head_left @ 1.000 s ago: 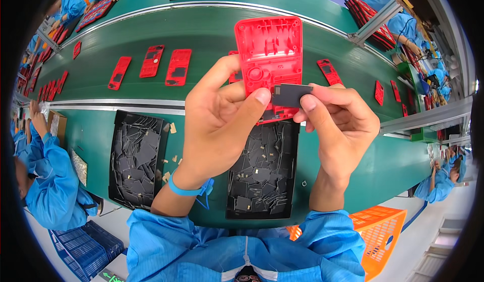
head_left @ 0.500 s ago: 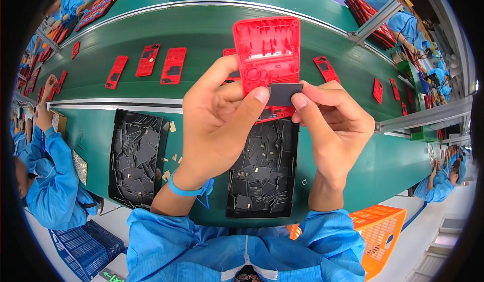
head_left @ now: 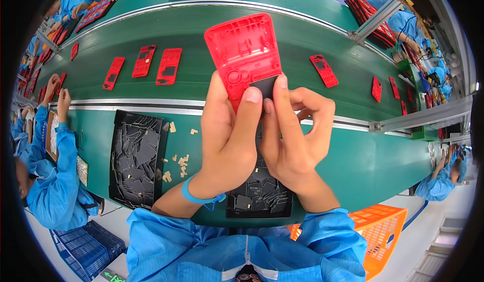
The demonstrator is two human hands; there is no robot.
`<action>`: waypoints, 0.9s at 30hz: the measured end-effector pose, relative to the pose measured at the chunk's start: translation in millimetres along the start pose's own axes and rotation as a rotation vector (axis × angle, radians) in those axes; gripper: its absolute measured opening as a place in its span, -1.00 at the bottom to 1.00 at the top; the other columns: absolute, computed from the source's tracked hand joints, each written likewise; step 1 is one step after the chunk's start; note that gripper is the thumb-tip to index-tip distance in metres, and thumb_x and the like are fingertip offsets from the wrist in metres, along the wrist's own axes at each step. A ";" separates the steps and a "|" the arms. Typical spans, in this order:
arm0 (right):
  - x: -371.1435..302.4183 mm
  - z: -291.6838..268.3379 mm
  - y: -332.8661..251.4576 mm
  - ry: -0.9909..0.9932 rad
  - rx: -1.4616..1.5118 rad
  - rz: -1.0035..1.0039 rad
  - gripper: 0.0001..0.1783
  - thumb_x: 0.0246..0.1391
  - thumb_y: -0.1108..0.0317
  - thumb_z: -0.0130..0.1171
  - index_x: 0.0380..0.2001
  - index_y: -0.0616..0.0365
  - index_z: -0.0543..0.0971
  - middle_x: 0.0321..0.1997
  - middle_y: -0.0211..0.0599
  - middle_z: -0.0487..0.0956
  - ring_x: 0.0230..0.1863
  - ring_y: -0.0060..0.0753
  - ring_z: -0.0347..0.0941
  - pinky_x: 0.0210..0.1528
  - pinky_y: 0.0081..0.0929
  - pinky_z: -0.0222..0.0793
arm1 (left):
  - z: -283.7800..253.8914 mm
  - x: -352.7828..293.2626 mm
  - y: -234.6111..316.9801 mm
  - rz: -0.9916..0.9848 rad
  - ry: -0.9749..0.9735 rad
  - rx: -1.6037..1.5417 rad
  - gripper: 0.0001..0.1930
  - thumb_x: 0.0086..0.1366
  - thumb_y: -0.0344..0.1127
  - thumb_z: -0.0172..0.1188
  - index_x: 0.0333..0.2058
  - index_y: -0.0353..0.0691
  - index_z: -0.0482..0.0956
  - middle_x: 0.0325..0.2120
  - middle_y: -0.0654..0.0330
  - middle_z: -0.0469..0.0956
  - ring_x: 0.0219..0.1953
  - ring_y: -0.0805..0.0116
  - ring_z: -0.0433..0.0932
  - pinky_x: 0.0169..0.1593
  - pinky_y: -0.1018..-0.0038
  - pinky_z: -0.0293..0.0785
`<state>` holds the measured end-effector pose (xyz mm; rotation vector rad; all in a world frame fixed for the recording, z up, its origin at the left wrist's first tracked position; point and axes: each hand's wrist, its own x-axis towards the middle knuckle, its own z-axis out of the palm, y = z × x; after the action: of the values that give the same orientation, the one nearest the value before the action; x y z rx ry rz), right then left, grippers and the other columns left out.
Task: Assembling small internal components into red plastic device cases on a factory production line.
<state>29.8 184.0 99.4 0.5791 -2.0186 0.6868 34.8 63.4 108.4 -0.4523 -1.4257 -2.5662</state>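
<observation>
Tilted to the left over the green belt is a red plastic housing half point(head_left: 244, 42), its ribbed inner side facing me. My left hand point(head_left: 224, 141) grips it by its lower part, the thumb lying on the inner face. A thin black rectangular pad point(head_left: 265, 86) lies against the lower inside of the housing. Fingers of my right hand point(head_left: 297, 146) close on the pad's right edge, while the left thumb touches its left end. The housing's lower end is hidden behind my hands. Beneath them, a black tray point(head_left: 259, 215) of similar dark pieces is partly covered.
Another black tray point(head_left: 112, 181) of dark pieces stands to the left, beside scattered small tan bits point(head_left: 182, 166). More red housings point(head_left: 169, 66) lie along the green belt point(head_left: 201, 30). A metal rail point(head_left: 353, 123) borders it. A co-worker point(head_left: 58, 181) sits at far left; an orange crate point(head_left: 380, 236) stands lower right.
Both hands have moved left with the housing, which now tilts left. The black pad has turned and sits closer against the housing. The far-left co-worker's second hand has come into view.
</observation>
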 end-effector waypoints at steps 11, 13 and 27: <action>17.1 -21.5 24.7 -0.173 0.825 0.582 -0.86 0.06 0.64 0.41 -0.31 0.27 0.65 -0.40 -0.43 0.55 -0.45 -0.71 0.40 -0.44 -0.68 0.25 | 0.0 2.3 -2.4 0.073 0.002 0.129 -0.58 0.43 -0.61 0.09 0.23 -0.44 0.32 0.05 0.06 0.52 0.11 0.36 0.52 0.18 0.40 0.45; 17.5 -23.3 24.1 -0.184 0.812 0.503 -0.88 0.08 0.64 0.37 -0.39 0.27 0.60 -0.47 -0.47 0.51 -0.51 -0.75 0.32 -0.47 -0.67 0.19 | 2.3 1.3 -5.2 0.096 0.008 0.121 -0.57 0.42 -0.61 0.10 0.23 -0.45 0.32 0.04 0.05 0.53 0.11 0.35 0.52 0.19 0.41 0.44; 17.8 -18.8 42.7 -0.121 0.541 0.243 -0.86 0.16 0.51 0.28 -0.47 0.24 0.55 -0.64 -0.39 0.38 -0.65 -0.65 0.24 -0.58 -0.57 0.15 | 3.8 4.4 -6.8 -0.045 -0.051 0.098 -0.50 0.37 -0.65 0.15 0.26 -0.46 0.31 0.07 0.02 0.53 0.11 0.36 0.52 0.18 0.44 0.45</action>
<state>5.4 225.6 112.7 0.7016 -2.0323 1.3970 29.3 70.2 106.3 -0.4797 -1.5878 -2.5223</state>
